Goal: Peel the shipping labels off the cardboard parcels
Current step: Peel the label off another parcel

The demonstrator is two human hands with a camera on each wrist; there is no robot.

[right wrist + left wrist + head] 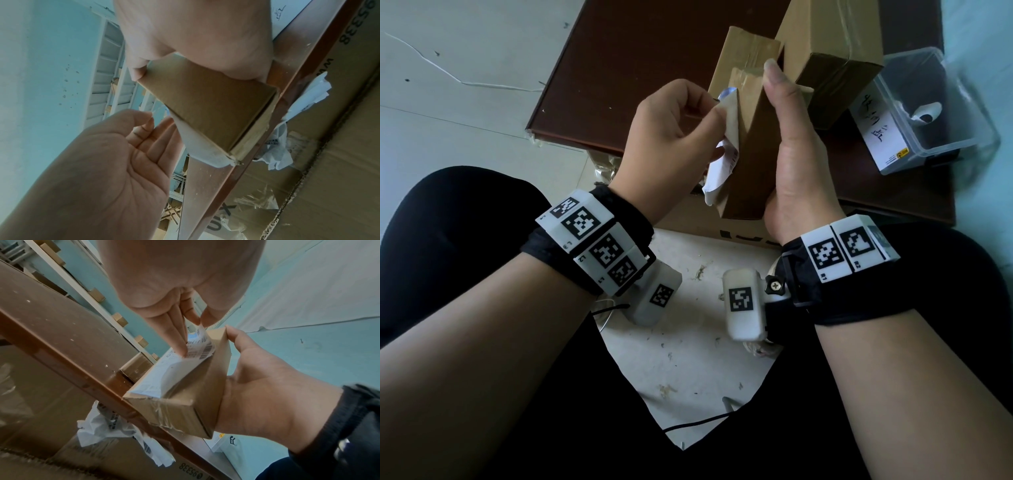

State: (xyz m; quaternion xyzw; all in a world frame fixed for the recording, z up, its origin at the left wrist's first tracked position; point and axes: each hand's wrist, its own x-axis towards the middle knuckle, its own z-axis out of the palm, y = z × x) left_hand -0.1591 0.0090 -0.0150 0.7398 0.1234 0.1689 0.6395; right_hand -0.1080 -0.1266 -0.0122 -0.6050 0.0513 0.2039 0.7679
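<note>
A small cardboard parcel (751, 168) stands on end above my lap, and my right hand (789, 137) grips it with the thumb up along its near face. A white shipping label (722, 164) is partly lifted off the parcel's left face. My left hand (702, 116) pinches the label's loose upper corner. In the left wrist view the left hand's fingertips (185, 347) hold the printed label (197, 347) curled away from the parcel (185, 402). The right wrist view shows the parcel's bare side (205, 105), with the label (197, 146) hanging from its edge.
Two more taped cardboard parcels (832, 48) (743, 51) stand on a low brown table (637, 68). A clear plastic box (935, 113) sits at the table's right. Crumpled white labels (107, 430) lie in a big cardboard carton (339, 146) under the table edge.
</note>
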